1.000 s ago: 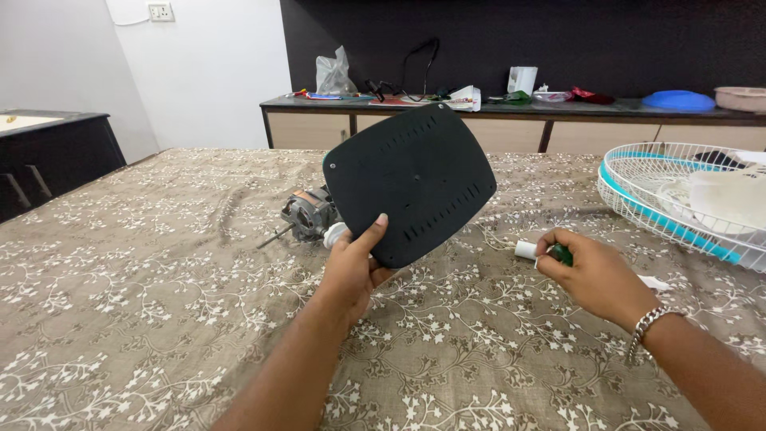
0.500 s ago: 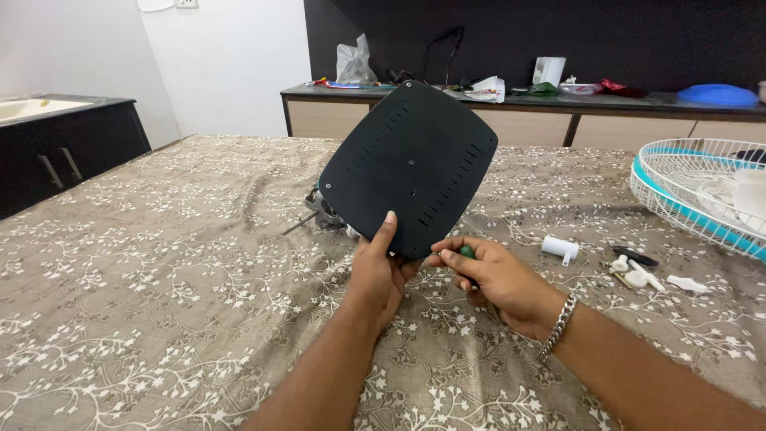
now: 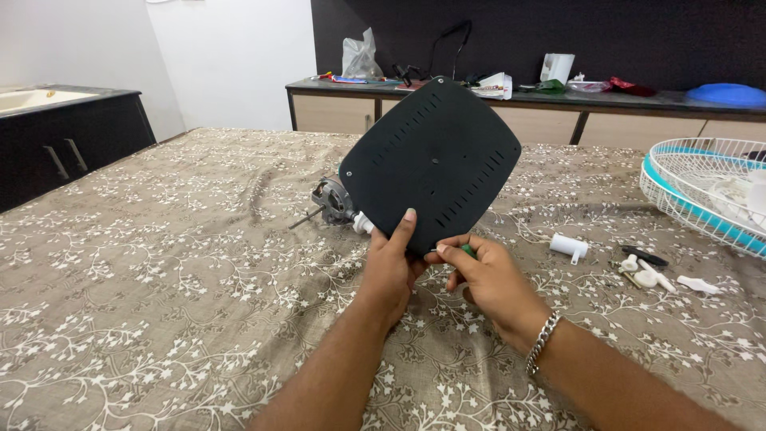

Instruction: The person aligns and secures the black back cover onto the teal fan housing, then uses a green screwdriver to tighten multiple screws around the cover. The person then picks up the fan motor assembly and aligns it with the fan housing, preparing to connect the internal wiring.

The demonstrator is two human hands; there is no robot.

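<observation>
1. A brown cloth with white flower sprigs point(image 3: 159, 263) covers the broad near surface.
2. White walls point(image 3: 231, 56) meet a black wall panel point(image 3: 638, 40).
3. A long dark-topped sideboard point(image 3: 519, 108) stands behind.
4. A black cabinet point(image 3: 72, 144) stands left.

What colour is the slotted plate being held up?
Matte black, clearest in the head view: slotted plate.

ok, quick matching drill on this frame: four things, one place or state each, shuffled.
Things:
1. black plate
2. screwdriver
3. fan guard
4. motor

Places or states:
A. pinched in the right hand
B. lying on the cloth behind the plate
C. held up on edge by the left hand
D. at the table's right edge

Pairs: 1-C, 2-A, 3-D, 4-B
</observation>
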